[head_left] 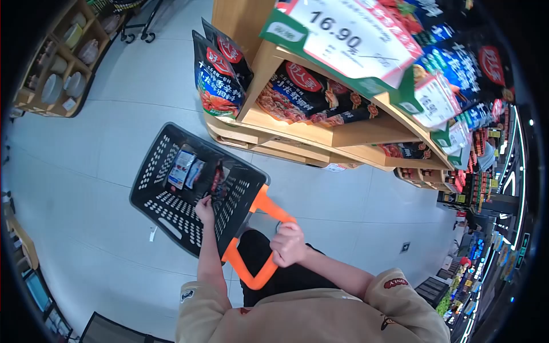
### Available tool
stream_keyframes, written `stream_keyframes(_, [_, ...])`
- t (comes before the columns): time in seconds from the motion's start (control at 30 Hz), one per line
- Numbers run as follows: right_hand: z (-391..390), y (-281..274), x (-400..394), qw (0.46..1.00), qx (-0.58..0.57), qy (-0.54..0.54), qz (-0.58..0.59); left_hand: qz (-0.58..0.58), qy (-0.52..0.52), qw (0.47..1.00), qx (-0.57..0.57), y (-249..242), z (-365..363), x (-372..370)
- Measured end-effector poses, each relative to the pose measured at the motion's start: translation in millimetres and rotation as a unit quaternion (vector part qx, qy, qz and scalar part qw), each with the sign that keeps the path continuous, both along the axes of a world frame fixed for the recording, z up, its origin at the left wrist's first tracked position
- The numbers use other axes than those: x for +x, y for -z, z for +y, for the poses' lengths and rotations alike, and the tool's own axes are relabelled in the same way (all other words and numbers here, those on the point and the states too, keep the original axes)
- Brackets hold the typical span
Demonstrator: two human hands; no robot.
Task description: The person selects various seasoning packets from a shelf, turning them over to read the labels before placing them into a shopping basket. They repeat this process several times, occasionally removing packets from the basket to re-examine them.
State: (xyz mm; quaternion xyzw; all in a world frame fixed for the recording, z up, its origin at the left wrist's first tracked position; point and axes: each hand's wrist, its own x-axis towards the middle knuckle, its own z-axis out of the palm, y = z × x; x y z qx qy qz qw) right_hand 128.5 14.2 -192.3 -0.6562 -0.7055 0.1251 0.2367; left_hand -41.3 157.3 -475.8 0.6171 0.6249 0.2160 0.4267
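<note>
A black shopping basket (171,228) with perforated walls and an orange handle (274,210) stands on the floor before me. My right hand (289,244) is closed round the handle's grip. Over the basket's near side, my left hand (205,210) reaches in with its fingers pinched together, at the lower edge of a dark packet. Whatever lies between those fingertips is too small to make out. Inside the basket are a white-and-blue packet (181,167) and a dark packet with red print (217,178), partly in shadow.
A wooden shelf (343,134) with black seasoning pouches (297,91) and a large price sign (349,37) rises ahead to the right. Two pouches (217,77) stand at its left end. Bowls fill a wooden rack (83,57) at upper left. Pale floor tiles (108,154) surround the basket.
</note>
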Motion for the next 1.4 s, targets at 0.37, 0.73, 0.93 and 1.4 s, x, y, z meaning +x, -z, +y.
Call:
stream_keyframes(0.37, [-41.1,-9.9,4.2,0.998,0.044,0.015,-0.038,-0.132,-0.032,0.965,0.224,-234.6,-92.6,-3.9])
stream_keyframes(0.73, [-100.7,-6.6,7.4,0.991,0.059,0.077,-0.092,-0.220,-0.060,0.948,0.221,-333.0,-182.0,-33.8])
stream_keyframes(0.93, [-158.9,-8.8,19.7,0.988,0.021,0.111,-0.107,-0.199,0.004,0.956,0.214,-353.2,-212.7,-33.1])
stream_keyframes(1.4, [-261.4,-18.1,16.6,0.979,-0.016,0.161,-0.127,-0.251,0.099,0.951,0.149,-354.2,-197.9,-37.3])
